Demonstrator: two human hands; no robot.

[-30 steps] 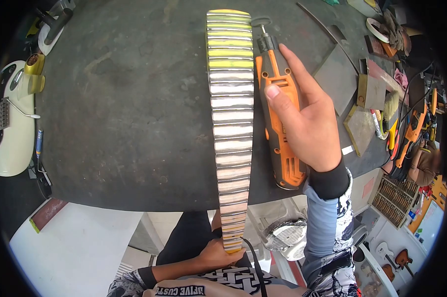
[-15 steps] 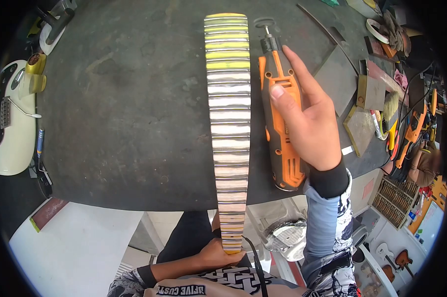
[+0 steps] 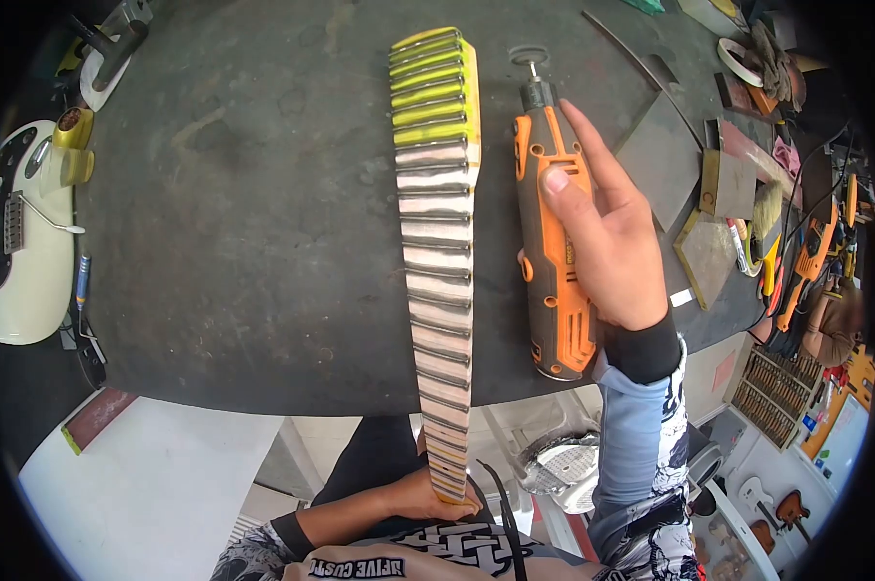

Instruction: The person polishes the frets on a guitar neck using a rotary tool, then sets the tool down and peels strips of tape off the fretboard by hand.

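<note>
Dark and scuffed, the desk (image 3: 244, 252) is carrying our work. Across it the scalloped fretboard (image 3: 437, 242) is now rolling onto its edge, its yellow end swinging left of where it was lying flat, so we are judging its side profile. Our left hand (image 3: 418, 499) is clenching its near end. Right of the fretboard, our right hand (image 3: 612, 242) is wrapping the orange rotary tool (image 3: 551, 242), which is resting on the desk.
</note>
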